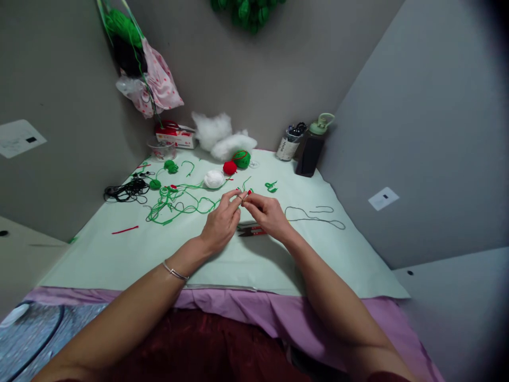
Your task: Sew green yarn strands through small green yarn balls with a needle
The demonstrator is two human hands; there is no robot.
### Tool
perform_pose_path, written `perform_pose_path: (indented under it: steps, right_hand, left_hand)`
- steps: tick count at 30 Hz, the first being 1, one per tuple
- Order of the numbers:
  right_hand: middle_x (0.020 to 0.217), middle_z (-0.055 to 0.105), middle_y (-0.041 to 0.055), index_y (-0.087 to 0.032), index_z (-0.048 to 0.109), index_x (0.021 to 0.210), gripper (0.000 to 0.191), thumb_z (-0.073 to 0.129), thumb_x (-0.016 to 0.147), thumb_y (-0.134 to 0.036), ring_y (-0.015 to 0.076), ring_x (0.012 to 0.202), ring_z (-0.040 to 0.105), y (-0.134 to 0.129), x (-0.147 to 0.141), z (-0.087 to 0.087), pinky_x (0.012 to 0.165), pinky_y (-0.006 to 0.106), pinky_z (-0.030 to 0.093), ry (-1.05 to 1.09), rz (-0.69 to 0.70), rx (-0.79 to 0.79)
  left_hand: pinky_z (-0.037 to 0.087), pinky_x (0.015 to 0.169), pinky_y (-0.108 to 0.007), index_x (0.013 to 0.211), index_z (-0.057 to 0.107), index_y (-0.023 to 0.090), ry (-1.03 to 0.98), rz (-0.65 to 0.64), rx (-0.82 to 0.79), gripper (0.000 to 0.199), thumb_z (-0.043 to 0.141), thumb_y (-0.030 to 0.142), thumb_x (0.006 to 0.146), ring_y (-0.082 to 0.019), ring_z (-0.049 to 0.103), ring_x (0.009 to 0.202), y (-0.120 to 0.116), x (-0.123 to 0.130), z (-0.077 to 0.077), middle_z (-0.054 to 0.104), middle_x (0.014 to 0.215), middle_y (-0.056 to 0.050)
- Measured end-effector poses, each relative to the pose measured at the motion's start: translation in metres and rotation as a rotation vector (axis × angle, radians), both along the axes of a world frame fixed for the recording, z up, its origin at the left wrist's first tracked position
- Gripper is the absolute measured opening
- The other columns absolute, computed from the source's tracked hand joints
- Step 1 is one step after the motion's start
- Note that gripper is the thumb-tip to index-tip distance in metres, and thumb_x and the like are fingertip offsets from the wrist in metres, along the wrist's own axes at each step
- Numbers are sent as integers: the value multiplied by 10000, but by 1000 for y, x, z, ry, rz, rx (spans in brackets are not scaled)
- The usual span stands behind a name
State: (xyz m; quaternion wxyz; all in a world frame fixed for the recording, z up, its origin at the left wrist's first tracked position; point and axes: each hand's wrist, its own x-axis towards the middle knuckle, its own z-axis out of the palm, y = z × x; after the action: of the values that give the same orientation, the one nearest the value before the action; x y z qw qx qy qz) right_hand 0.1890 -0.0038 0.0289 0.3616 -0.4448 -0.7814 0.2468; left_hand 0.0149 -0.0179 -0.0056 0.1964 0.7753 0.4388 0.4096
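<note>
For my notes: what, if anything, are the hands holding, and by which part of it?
The left hand and right hand appear to pinch a small red-and-green piece where they meet; the exact part gripped is too small to tell.

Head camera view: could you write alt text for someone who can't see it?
A person's left hand and right hand meet over a table, at a small red piece whose details are unclear. Beyond them lie white, red and green yarn balls; snips lie partly hidden below the right hand.
</note>
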Motion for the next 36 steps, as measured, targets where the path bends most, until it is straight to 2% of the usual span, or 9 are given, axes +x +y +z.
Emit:
perform_pose_path:
  steps: [2,5,9,13,16,21,25,30,36]
  right_hand:
    - [690,594,-13,-181,714,916,257,528,969,-351,125,612,445,0,0,1,621,252,334,20,28,-30]
    - [687,573,-13,-174,701,889,243,541,956,-344,121,616,426,1,0,3,619,253,322,61,-14,-53]
    - [677,536,-18,-167,683,858,250,541,951,-351,113,613,391,1,3,5,608,253,308,83,69,-111]
    - [611,460,-40,-164,675,876,255,566,931,-387,108,578,339,1,5,6,567,251,275,150,24,-184]
    - [600,439,-43,-162,667,850,275,574,923,-409,104,570,328,1,5,8,557,250,273,164,88,-230]
    - [575,407,-55,-158,670,847,291,595,896,-436,97,541,311,2,4,8,526,247,261,218,104,-297]
    - [555,422,-57,-157,676,835,291,613,871,-439,98,523,333,7,4,4,511,245,263,257,22,-282]
    - [582,482,-42,-169,709,894,276,594,922,-418,106,545,391,3,3,0,545,246,304,232,-27,-141]
    - [609,565,-30,-197,716,925,226,552,976,-344,102,531,423,-9,-4,-2,575,242,310,-61,-106,140]
  left_hand:
    - [473,1105,-386,1488,505,216,10,3,-2,505,379,188,1000,-231,587,1257,0,0,0,471,1499,-123]
    - [476,1106,-394,1468,525,207,37,10,-1,494,388,183,994,-240,589,1263,0,0,0,460,1516,-126]
    - [497,1086,-403,1492,497,220,76,23,10,509,390,177,997,-250,589,1273,0,0,-1,441,1540,-124]
    - [516,1065,-405,1488,499,214,105,27,25,504,394,173,997,-253,600,1261,0,0,-1,434,1548,-133]
    - [520,1061,-406,1501,486,225,118,33,20,515,393,171,998,-251,611,1245,0,0,-1,425,1557,-126]
    - [538,1024,-408,1509,478,227,128,23,15,521,394,178,997,-250,631,1204,1,0,-1,408,1570,-131]
    - [529,1024,-420,1487,501,218,110,14,11,504,404,184,993,-244,642,1166,1,0,-2,402,1578,-141]
    - [527,988,-376,1355,620,217,-157,-34,-49,410,488,233,968,-218,647,1120,4,-2,-1,488,1504,-135]
    - [525,758,-286,1028,711,177,-650,-56,-375,253,711,349,843,-140,631,839,11,-5,2,634,1304,-105]
